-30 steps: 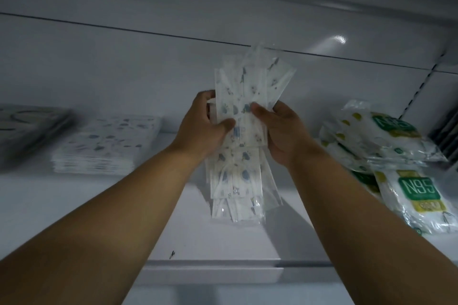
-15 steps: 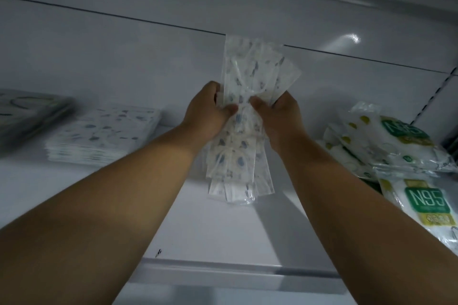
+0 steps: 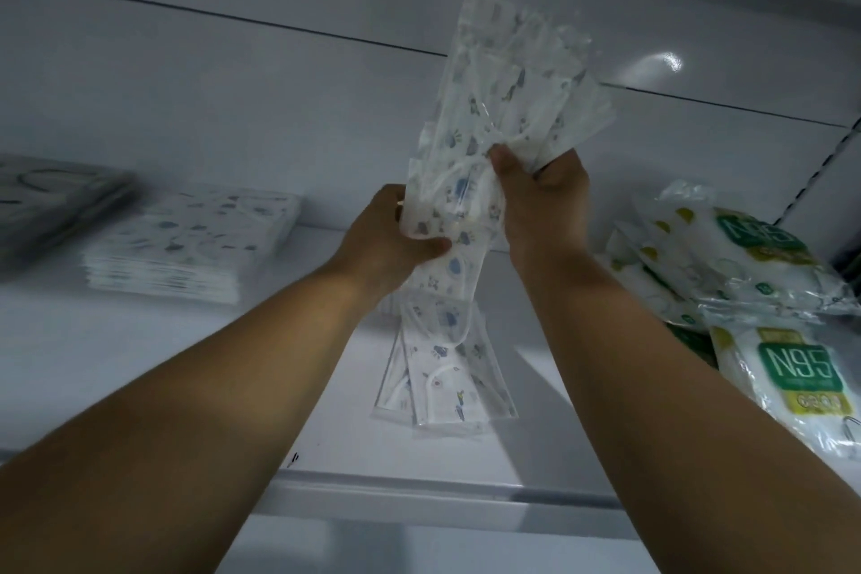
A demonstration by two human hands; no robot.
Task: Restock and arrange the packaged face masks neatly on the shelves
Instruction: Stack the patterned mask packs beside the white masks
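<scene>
Packaged face masks (image 3: pixel 470 210), a fanned bunch in clear printed wrappers, are up in the air over the shelf (image 3: pixel 140 340), pinched between both hands. Left hand (image 3: pixel 396 242) grips lower down, right hand (image 3: pixel 540 196) is clamped higher up, thumbs close together. Off to the left sits a neat flat stack (image 3: pixel 191 247), and N95 packs (image 3: pixel 764 294) are piled to the right.
</scene>
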